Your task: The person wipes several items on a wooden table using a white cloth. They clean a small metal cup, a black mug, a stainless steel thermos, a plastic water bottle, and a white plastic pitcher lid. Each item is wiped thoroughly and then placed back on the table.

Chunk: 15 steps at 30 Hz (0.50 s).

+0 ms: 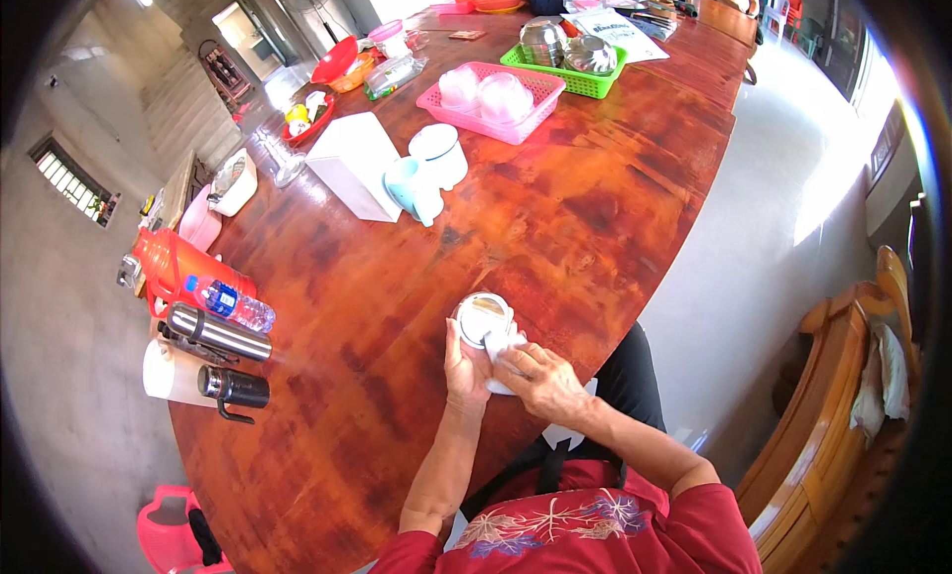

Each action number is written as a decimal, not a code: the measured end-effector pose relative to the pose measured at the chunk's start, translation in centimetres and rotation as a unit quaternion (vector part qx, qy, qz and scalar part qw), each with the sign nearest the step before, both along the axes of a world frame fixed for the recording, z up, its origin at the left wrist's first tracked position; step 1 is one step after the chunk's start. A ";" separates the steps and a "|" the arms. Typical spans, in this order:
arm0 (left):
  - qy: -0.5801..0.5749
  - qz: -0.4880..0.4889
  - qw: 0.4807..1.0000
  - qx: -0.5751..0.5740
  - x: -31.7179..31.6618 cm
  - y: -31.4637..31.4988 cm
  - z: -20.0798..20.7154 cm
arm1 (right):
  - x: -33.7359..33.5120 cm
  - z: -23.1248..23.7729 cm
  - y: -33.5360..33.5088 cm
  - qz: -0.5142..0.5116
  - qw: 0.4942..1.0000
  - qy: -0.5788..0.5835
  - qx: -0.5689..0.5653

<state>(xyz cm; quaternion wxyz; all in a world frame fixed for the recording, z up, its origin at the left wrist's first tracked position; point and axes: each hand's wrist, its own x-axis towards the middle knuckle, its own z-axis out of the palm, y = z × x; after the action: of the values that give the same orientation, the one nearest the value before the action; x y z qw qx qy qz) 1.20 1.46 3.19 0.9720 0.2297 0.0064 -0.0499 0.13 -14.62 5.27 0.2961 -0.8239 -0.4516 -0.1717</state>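
At the near edge of a long red-brown wooden table (pixel 555 217), the left hand (pixel 466 368) gripped a white round cup (pixel 483 319) while the right hand (pixel 543 381) pressed a white cloth (pixel 504 348) against it, wiping apparently unfinished; two pale cups (pixel 426 172) waited beyond.

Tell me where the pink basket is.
In the head view the pink basket sits far up the wooden table, just before the green basket and right of the white box.
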 end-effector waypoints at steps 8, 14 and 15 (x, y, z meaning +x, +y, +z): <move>-0.049 0.051 0.995 0.072 0.1 -2.1 0.4 | 6.0 5.8 3.1 -0.296 0.953 -0.047 0.049; -0.038 0.036 0.997 0.062 0.1 -1.7 1.3 | 4.9 2.7 5.9 -0.122 0.983 -0.075 0.111; -0.030 0.028 0.998 0.048 -0.1 -1.2 0.9 | 4.4 2.2 6.0 -0.094 0.986 -0.080 0.112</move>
<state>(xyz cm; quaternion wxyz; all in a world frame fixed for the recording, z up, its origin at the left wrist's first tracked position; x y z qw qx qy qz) 1.11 0.22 4.08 0.9607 0.2769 -0.0138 -0.0155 4.50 -8.65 7.47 0.3317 -0.8082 -0.3722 -0.3136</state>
